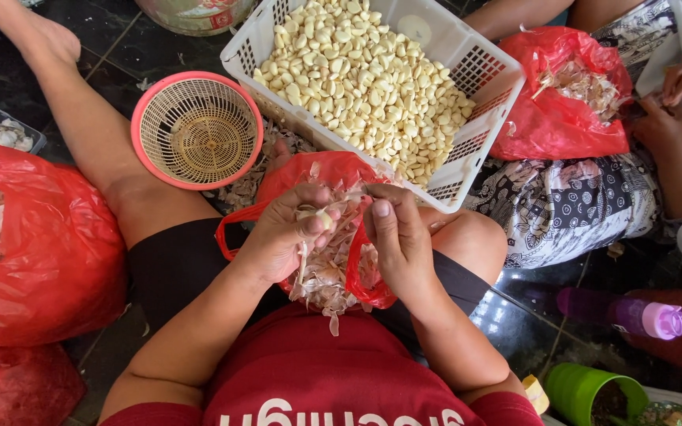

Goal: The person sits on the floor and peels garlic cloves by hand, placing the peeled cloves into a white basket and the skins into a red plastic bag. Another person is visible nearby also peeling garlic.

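My left hand point(282, 233) pinches a garlic clove point(315, 216) with papery skin hanging from it. My right hand point(398, 233) is close beside it, thumb toward the clove; what it grips is hidden. Both hands are above a red plastic bag point(309, 170) full of garlic skins on my lap. Just beyond stands a white plastic basket point(479, 67) heaped with peeled garlic cloves point(361, 79).
A round pink basket point(197, 130) sits left of the white one. A big red bag point(37, 252) lies at my left. Another person at right works over a red bag of skins point(558, 118). A purple bottle point(621, 313) and green cup point(582, 390) stand at lower right.
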